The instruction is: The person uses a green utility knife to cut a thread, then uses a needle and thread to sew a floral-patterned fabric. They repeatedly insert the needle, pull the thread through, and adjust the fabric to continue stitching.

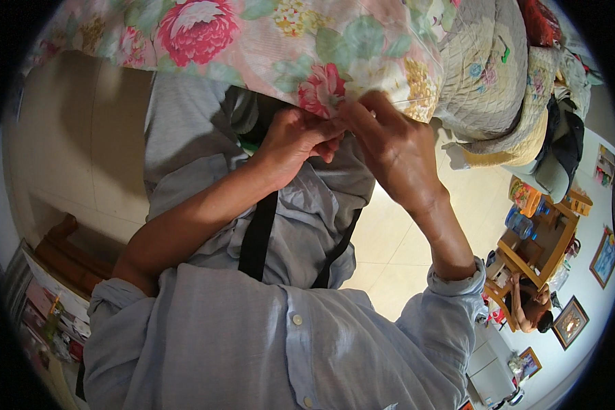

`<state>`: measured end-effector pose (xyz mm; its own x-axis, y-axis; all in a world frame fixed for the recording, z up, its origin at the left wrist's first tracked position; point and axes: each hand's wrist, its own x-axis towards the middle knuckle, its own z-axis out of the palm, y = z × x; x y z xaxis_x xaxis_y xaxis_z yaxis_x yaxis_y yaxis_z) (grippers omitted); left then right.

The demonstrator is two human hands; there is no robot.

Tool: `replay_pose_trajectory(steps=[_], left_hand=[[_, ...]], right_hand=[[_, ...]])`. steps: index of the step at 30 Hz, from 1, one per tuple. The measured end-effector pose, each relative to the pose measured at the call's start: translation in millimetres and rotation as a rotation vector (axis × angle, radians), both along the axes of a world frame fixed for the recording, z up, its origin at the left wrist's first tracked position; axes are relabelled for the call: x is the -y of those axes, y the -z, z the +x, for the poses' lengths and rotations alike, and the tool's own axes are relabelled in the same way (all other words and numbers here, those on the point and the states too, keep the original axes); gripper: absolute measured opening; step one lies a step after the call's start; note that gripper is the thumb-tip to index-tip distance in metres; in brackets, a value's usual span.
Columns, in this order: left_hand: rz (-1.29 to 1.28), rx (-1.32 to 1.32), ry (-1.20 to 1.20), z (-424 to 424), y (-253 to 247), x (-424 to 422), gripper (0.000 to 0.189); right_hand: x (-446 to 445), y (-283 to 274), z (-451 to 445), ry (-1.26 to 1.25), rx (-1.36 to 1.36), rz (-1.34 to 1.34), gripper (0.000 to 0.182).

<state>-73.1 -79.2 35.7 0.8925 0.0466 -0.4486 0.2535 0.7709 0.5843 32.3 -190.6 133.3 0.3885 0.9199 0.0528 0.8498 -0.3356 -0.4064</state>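
A pink floral cloth (266, 51) with large red flowers and green leaves spreads across the top of the head view, its lower edge hanging before my knees. My left hand (302, 136) grips that edge near a red flower, fingers curled under it. Close beside it on the right, my right hand (389, 138) pinches the same edge between thumb and fingers. The fingertips of both hands nearly meet. Whether anything small is held between them cannot be told.
A quilted grey and cream cover (484, 82) lies heaped at the upper right, with a cap (548, 171) beside it. Wooden furniture (538, 251) and a seated person (533, 307) are farther right. A brown wooden piece (72, 256) stands at the left on the tiled floor (389, 246).
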Motion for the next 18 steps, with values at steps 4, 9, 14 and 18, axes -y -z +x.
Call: replay_pose_trajectory(steps=[4,9,14,18], left_hand=[[-0.028,-0.050,-0.016,1,-1,1,0.017],[-0.073,-0.072,-0.064,0,-5,-6,0.017],[-0.160,-0.057,-0.138,-3,-9,-13,0.013],[-0.068,-0.101,-0.146,-3,-9,-14,0.016]], right_hand=[[2,-14,14,0.115,-0.421,0.408,0.014],[15,9,24,0.342,-1.253,0.185,0.018],[33,32,21,0.318,-1.131,0.093,0.007],[36,30,19,0.190,-0.912,0.052,0.011]])
